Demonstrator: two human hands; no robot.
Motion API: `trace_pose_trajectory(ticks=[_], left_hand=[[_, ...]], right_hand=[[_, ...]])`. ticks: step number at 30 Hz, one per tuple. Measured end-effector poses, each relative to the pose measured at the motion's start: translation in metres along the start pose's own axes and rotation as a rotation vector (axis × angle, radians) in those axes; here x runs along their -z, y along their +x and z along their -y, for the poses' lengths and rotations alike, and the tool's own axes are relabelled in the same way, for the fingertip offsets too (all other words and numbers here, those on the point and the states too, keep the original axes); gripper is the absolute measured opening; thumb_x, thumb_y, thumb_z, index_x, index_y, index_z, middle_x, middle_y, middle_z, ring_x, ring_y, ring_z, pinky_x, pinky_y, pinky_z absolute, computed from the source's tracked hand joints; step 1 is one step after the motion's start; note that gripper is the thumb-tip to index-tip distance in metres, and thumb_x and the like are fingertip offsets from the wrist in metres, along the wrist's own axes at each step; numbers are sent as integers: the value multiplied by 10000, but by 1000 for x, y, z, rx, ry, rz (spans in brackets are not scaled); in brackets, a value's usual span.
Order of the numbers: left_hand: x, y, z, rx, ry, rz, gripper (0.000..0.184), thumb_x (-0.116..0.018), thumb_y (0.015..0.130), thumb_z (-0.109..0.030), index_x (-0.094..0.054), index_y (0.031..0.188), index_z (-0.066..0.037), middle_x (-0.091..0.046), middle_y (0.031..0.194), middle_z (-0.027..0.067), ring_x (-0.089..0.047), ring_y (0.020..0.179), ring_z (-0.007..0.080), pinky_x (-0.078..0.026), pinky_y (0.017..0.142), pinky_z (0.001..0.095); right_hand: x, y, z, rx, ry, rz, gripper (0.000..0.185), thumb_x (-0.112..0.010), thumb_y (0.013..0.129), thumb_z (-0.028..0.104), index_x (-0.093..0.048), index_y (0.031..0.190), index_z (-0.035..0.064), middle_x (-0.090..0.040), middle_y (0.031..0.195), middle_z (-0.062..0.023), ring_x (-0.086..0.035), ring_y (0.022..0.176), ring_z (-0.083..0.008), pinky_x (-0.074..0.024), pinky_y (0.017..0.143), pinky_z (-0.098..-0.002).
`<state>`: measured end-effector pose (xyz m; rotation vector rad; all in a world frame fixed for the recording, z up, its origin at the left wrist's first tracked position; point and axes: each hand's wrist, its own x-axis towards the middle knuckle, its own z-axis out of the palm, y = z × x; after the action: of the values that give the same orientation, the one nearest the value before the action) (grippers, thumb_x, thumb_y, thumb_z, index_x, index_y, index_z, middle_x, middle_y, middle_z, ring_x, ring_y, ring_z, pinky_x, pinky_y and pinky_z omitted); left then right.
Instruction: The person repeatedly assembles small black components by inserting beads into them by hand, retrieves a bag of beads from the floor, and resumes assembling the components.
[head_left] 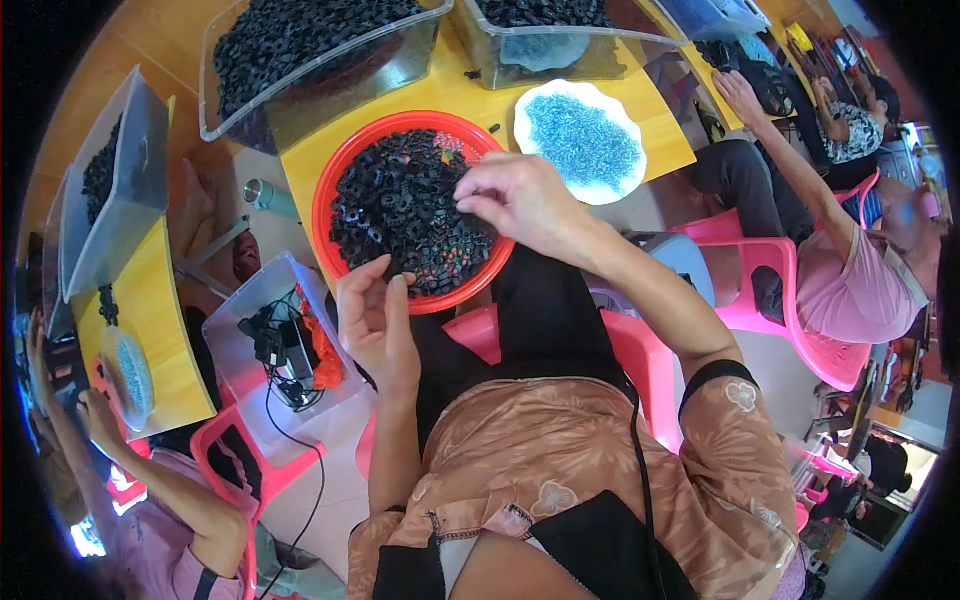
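Observation:
A red plastic basin [324, 205] holds a heap of small black plastic parts [395, 200], with some reddish and greenish bits among them. My right hand [525, 200] is over the basin's right side, thumb and forefinger pinched together; whatever is between them is too small to make out. At the basin's lower left rim is my left hand [375, 325], its fingers loosely bent and thumb and forefinger apart. A white scalloped plate [627, 180] of tiny clear bluish pieces [580, 140] lies right of the basin.
Two clear bins [330, 85] [560, 60] of black parts stand behind the basin on the yellow table [660, 125]. Left of my legs, a clear box [240, 320] holds cables and something orange. Co-workers sit on both sides, one on a pink chair [780, 290].

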<state>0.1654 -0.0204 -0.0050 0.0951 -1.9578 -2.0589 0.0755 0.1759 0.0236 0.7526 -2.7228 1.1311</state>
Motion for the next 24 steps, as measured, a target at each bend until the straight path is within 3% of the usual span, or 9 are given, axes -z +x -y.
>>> trace_pose_trajectory(ticks=[4, 13, 16, 19, 24], left_hand=[[12, -7, 13, -26, 2, -5, 252, -546, 864, 76, -541, 1114, 41, -574, 1041, 69, -616, 871, 131, -484, 808, 246], [25, -2, 9, -12, -3, 68, 248, -597, 834, 77, -608, 1072, 9, -524, 1031, 67, -554, 898, 115, -481, 793, 234], [25, -3, 11, 142, -227, 80, 239, -576, 863, 41, -593, 1100, 11, -581, 998, 60, -612, 892, 134, -487, 792, 234], [26, -1, 10, 264, -384, 87, 237, -570, 875, 12, -589, 1112, 5, -634, 958, 60, -629, 883, 137, -485, 779, 224], [30, 1, 12, 345, -520, 108, 249, -577, 873, 21, -573, 1123, 17, -594, 1026, 66, -632, 881, 153, -491, 788, 240]], right_hand=[[-22, 6, 11, 48, -108, 109, 105, -682, 737, 51, -662, 840, 44, -608, 794, -101, -618, 743, -295, -487, 632, -382], [-41, 10, 11, 44, -384, 222, 97, -672, 731, 61, -634, 819, 41, -558, 800, -106, -609, 729, -300, -491, 614, -414], [-46, 10, 8, 71, -339, 166, 61, -626, 746, 68, -604, 761, 14, -549, 803, -143, -600, 680, -345, -497, 605, -451], [-44, 9, 11, 88, -300, 80, 98, -659, 743, 50, -598, 818, 34, -567, 774, -123, -609, 678, -296, -496, 598, -397], [-26, 5, 45, -238, 173, 108, 79, -666, 771, 69, -615, 800, 16, -623, 709, -87, -621, 627, -164, -492, 574, -294]])
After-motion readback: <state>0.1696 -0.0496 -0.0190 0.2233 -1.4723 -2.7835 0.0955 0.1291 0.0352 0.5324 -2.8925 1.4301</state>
